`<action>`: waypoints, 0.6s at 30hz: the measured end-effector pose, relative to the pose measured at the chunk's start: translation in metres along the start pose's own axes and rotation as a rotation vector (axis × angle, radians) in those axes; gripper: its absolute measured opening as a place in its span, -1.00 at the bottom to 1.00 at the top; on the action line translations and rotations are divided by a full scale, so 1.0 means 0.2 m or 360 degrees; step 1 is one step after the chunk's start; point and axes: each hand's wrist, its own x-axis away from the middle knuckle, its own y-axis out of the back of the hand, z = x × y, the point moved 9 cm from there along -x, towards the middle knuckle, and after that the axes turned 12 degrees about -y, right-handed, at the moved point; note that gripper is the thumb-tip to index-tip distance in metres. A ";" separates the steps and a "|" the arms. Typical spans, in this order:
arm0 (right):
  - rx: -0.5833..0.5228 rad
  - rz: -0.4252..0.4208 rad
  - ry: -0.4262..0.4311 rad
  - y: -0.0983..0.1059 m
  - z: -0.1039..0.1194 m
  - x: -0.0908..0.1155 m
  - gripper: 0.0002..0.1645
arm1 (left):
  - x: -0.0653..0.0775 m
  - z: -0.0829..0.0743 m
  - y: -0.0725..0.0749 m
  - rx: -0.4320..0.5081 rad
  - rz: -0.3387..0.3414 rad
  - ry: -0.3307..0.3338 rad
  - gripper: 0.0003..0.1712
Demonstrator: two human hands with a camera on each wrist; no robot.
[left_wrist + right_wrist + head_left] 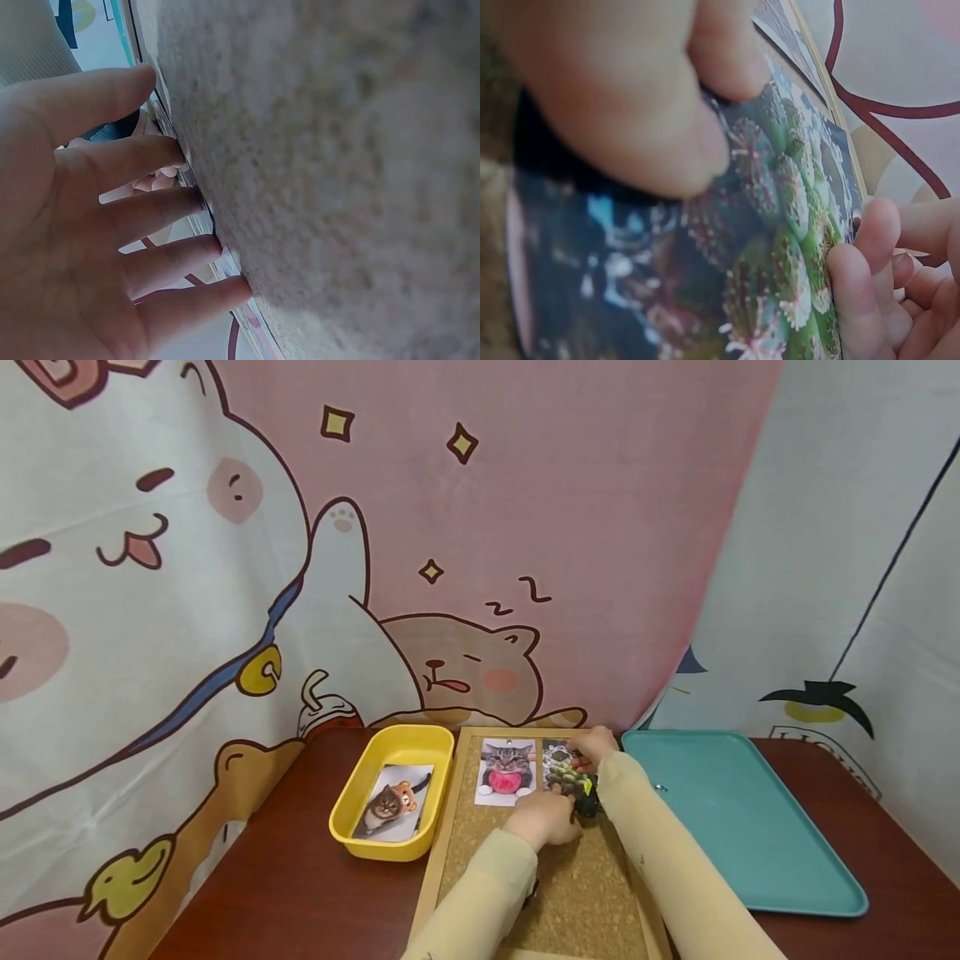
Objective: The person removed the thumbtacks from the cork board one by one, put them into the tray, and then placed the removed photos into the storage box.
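Note:
A photo of cactus plants lies against the upper right of a corkboard. My left hand presses the photo's lower part with its fingertips, the fingers straight and spread in the left wrist view. At the photo's top edge, my right hand has curled fingers and seems to pinch a small pushpin, mostly hidden by the fingertips. Beside the cactus photo, to its left, a photo of a cat with a pink heart is fixed with a pin at its top.
A yellow bin left of the board holds another cat photo. On the right, a teal tray carries small shiny pins near its left edge. A patterned cloth hangs behind the brown table.

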 end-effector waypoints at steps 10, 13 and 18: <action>-0.0021 0.0033 -0.0008 0.00 -0.01 0.00 -0.51 | 0.00 0.00 -0.01 0.0008 -0.0007 -0.0009 -0.34; -0.0020 0.0025 -0.0012 0.00 -0.01 0.00 -0.52 | 0.00 0.00 -0.01 0.0006 -0.0009 -0.0011 -0.33; -0.0015 0.0013 -0.0009 0.00 -0.01 0.00 -0.53 | 0.00 0.00 -0.01 0.0002 -0.0008 -0.0012 -0.32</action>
